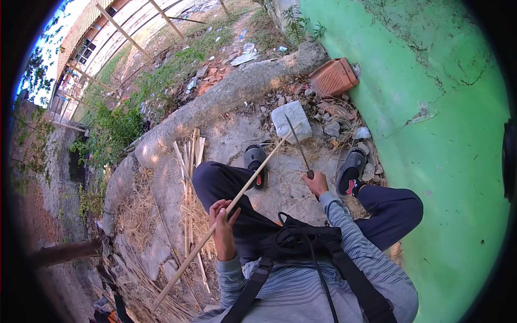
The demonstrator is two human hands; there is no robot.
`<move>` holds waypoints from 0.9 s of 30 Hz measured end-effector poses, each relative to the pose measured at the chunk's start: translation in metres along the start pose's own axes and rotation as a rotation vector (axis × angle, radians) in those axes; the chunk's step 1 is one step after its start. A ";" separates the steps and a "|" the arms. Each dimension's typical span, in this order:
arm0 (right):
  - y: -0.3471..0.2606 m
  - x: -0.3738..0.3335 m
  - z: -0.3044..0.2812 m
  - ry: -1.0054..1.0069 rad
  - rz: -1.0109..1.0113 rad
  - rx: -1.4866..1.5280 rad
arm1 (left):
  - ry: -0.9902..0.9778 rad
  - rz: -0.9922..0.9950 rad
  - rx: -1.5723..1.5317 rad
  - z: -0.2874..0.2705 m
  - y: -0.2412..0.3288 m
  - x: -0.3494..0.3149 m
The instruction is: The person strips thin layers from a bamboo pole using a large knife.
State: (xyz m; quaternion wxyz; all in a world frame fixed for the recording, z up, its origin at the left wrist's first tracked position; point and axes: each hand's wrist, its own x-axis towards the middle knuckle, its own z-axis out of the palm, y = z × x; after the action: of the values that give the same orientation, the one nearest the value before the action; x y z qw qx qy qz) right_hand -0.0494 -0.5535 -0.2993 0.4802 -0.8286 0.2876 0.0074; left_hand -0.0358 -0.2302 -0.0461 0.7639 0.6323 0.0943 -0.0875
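My left hand [222, 226] is around a long, pale bamboo stick [202, 240], its fingers partly spread. The stick runs from the lower left, across my bent left leg, up to a white block [280, 116] on the ground. In my right hand [316, 184] is a knife [300, 148] with a long, narrow blade and a dark handle. Its blade points up and away over the block, crossing the stick near its far end. Whether the blade touches the stick, I cannot tell.
Split bamboo strips [189, 161] and pale shavings [134, 207] lie to my left. An orange-brown ridged tile-like piece [334, 78] and rubble are beyond the block. A green wall [452, 151] stands close on my right; a low concrete curb [215, 105] curves ahead.
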 end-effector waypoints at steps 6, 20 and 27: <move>-0.023 -0.011 0.010 -0.055 -0.170 -0.040 | -0.061 -0.322 0.092 -0.043 -0.023 -0.014; -0.030 -0.037 0.042 -0.299 -0.232 -0.161 | -0.449 -0.682 0.226 -0.050 -0.027 -0.018; -0.006 -0.032 0.046 -0.210 -0.185 -0.089 | -0.411 0.064 0.665 0.010 -0.009 0.036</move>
State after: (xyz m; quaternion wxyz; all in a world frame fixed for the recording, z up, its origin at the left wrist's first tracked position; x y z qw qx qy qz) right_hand -0.0614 -0.4997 -0.3101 0.4690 -0.8668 0.1577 0.0629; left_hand -0.0034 -0.2425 -0.0622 0.5228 0.8172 -0.1141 -0.2143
